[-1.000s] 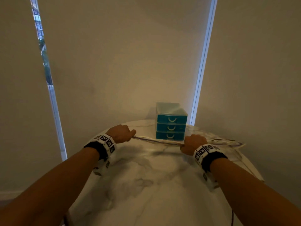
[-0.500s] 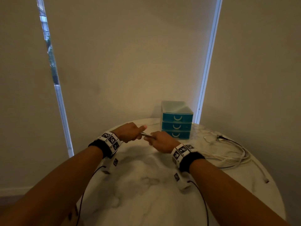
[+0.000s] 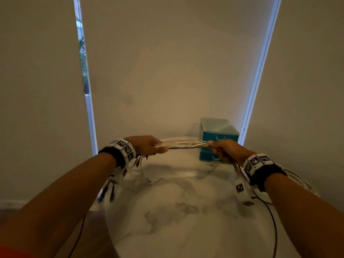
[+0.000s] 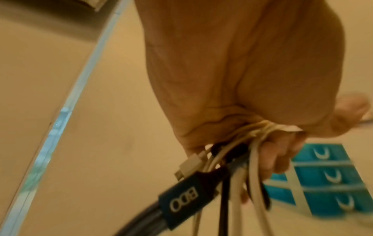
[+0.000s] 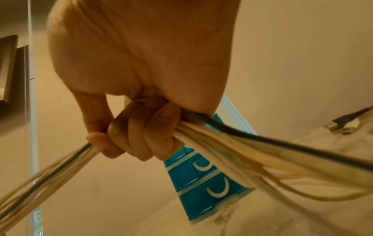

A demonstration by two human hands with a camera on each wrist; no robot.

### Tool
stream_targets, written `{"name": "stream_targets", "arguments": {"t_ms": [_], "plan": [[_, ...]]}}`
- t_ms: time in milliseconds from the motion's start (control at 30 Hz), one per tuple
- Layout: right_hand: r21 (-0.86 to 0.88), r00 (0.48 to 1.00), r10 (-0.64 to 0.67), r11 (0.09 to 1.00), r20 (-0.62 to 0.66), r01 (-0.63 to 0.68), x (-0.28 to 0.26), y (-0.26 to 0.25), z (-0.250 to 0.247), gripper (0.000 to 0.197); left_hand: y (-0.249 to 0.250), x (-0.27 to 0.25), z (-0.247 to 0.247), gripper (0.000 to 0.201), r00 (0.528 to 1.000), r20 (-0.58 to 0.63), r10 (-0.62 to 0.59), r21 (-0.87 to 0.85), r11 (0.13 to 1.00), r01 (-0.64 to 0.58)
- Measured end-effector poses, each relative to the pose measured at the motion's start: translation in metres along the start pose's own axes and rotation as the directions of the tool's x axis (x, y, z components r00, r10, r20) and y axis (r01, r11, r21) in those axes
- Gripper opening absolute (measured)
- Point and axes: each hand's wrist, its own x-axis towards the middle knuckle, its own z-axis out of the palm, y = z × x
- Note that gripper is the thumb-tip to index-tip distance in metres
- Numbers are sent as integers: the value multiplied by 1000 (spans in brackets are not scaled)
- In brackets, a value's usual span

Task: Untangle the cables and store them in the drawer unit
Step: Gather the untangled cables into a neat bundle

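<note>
A bundle of cream-white and black cables (image 3: 183, 144) stretches above the white marble-patterned bench (image 3: 186, 211), in front of the teal plastic three-drawer unit (image 3: 210, 135) at the bench's far edge. The left hand (image 3: 147, 145) has its grip clenched round one end of the bundle; plug ends dangle below it, among them a dark connector (image 4: 181, 202) lettered "BDO" (white capitals). The right hand (image 3: 226, 150) grasps the other end, just in front of the drawer unit, with loose cable trailing beneath the wrist.
</note>
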Motion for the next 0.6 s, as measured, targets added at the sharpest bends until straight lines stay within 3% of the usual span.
{"name": "stream_targets", "arguments": {"t_ms": [67,133,200,267,333,367,400,433,467,500,533,600], "plan": [[-223,998,-52,974,-37,42,0,-3,5,51,0,4,-1,47,999,-46,18,240,971,-6],[-466,984,-157,879,-82,101,1,-5,12,57,0,8,-9,45,982,-168,85,487,874,8],[-553,954,-265,820,-137,148,4,-8,19,61,1,12,-28,27,913,-238,330,765,643,-33],[-582,913,-355,793,-201,180,9,-11,24,64,2,11,-52,19,802,-209,560,924,381,-24],[-637,892,-398,749,-214,181,14,-14,36,65,-7,12,-67,25,726,-203,657,969,240,54],[-670,899,-395,721,-188,177,15,-15,46,63,-15,10,-69,30,735,-214,643,969,233,79],[-695,916,-371,699,-150,169,17,-15,58,61,-26,9,-66,43,802,-231,551,962,255,102],[-709,935,-335,686,-114,160,20,-13,71,61,-41,6,-57,64,897,-246,368,945,295,138],[-722,956,-283,677,-83,138,22,-10,84,61,-56,3,-47,88,960,-247,132,925,326,194],[-739,973,-223,664,-52,113,27,-4,95,61,-67,0,-37,112,965,-233,-119,895,363,261],[-757,987,-162,647,-26,86,31,3,103,59,-75,-3,-29,131,926,-188,-328,877,368,309],[-779,996,-89,625,-4,53,38,17,113,54,-71,-10,-26,146,851,-103,-515,867,373,331]]}}
